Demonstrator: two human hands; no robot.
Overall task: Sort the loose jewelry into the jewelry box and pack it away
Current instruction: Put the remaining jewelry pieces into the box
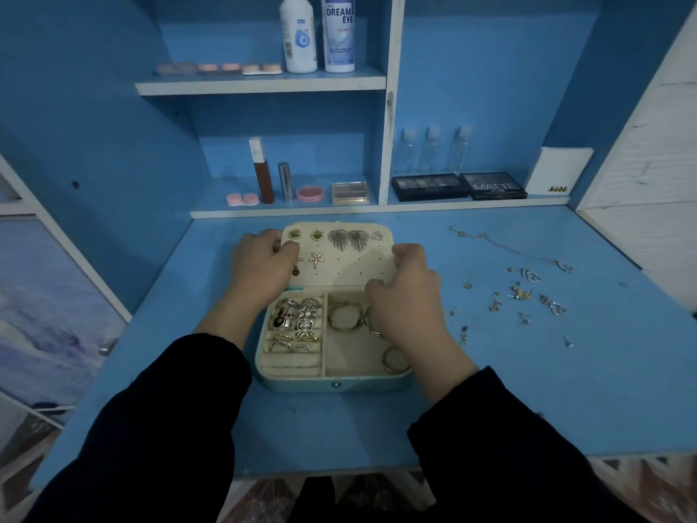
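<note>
A small teal jewelry box [332,385] lies open on the blue desk. Its cream lid panel [347,264] stands up at the back, with several earrings pinned to it. My left hand [260,269] grips the panel's left edge. My right hand [407,296] grips its right edge, fingers curled over it. Several rings [298,322] sit in the left roll slots. Gold bracelets [345,315] lie in the right compartment, partly hidden by my right hand. Loose earrings [528,296] and a thin chain [509,251] lie scattered on the desk to the right.
Shelves rise behind the desk [528,390]: makeup palettes [458,186], lipsticks [262,171], small clear bottles [433,149] and two tall solution bottles [317,32]. A white card holder [558,169] stands at the back right. The desk's front edge is just below my forearms.
</note>
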